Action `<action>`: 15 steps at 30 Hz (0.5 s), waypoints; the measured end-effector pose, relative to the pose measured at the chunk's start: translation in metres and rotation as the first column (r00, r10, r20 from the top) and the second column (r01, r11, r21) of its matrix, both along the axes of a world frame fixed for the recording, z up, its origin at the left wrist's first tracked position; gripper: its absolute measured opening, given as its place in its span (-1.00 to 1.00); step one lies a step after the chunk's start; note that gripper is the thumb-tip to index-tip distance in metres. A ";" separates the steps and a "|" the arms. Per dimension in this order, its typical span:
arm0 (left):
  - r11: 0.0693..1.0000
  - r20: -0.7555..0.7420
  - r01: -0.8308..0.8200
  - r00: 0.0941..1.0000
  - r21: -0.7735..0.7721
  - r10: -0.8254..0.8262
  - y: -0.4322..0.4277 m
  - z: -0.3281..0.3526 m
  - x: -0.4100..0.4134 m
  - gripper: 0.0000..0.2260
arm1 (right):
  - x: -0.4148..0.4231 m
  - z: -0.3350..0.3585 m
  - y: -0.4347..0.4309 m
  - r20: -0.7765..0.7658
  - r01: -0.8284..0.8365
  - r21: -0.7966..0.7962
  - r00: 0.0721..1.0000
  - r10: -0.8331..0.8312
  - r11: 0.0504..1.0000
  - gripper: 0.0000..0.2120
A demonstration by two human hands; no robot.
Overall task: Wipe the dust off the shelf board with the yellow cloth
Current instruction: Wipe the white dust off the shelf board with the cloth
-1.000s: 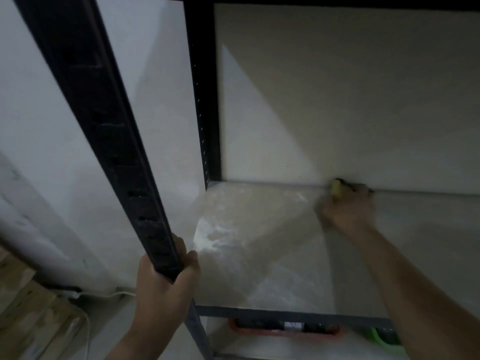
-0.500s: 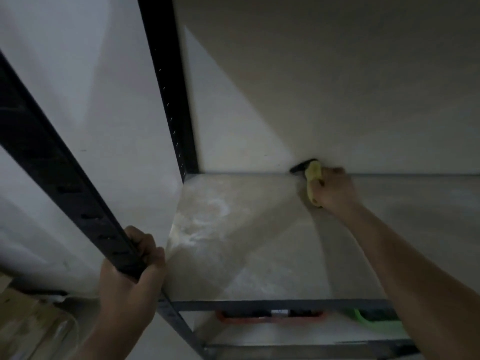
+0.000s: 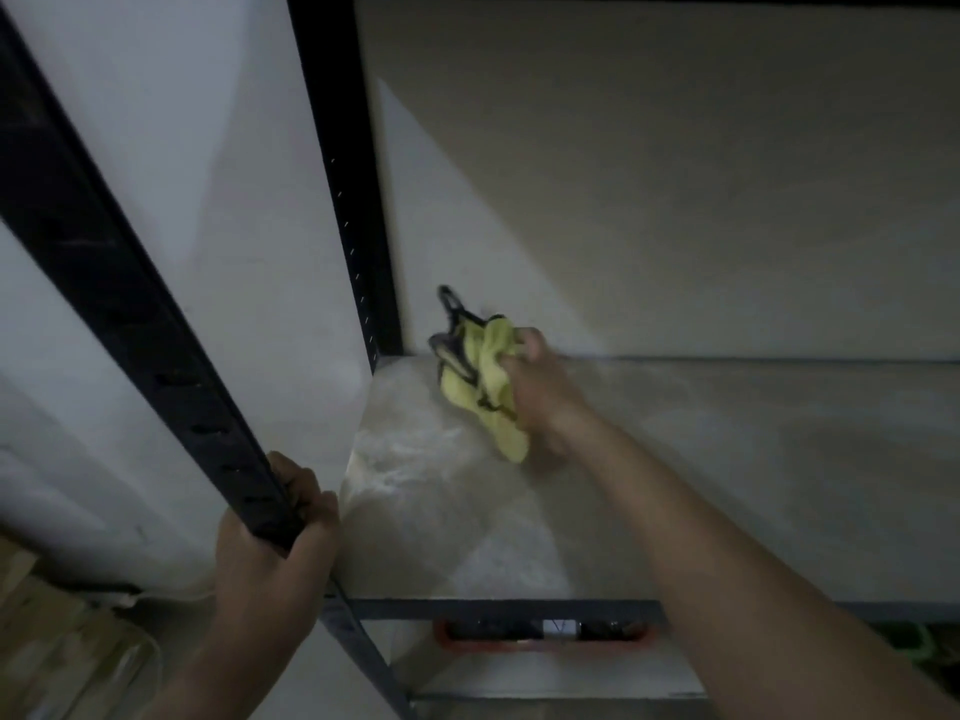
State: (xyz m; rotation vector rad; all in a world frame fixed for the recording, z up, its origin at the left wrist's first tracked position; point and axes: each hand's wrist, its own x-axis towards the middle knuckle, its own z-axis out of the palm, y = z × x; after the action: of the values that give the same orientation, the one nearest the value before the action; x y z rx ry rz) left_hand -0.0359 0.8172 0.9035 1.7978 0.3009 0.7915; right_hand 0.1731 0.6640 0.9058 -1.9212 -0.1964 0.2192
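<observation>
Head view: your right hand (image 3: 540, 392) clutches the crumpled yellow cloth (image 3: 485, 387) at the far-left corner; the pale shelf board (image 3: 727, 459) looks mostly dusty, with plenty left to wipe.

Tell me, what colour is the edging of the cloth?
Black edging on the yellow cloth, seen in the head view.

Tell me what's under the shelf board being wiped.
Below the shelf board, past its front rail, a red-rimmed object and something green show. The board covers everything further back.
</observation>
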 end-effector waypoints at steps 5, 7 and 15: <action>0.998 -0.028 -0.001 1.000 -0.067 -0.001 0.003 -0.002 -0.004 -0.82 | 0.002 -0.023 -0.025 0.265 -0.029 -0.653 0.928 0.264 0.757 -0.59; 0.999 -0.034 0.013 0.999 -0.053 -0.015 0.005 -0.002 -0.005 -0.84 | -0.013 -0.022 -0.021 0.300 -0.025 -0.740 0.882 0.364 0.672 -0.42; 0.998 -0.016 0.037 0.999 -0.042 -0.038 0.009 -0.003 -0.006 -0.83 | 0.003 0.030 -0.068 0.231 -0.046 -0.403 0.961 0.150 0.914 -0.68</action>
State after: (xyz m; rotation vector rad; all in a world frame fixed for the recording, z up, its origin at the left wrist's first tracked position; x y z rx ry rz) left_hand -0.0414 0.8260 0.9002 1.7666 0.2913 0.7391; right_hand 0.1758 0.5964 0.9359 -2.3456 -0.4532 0.0767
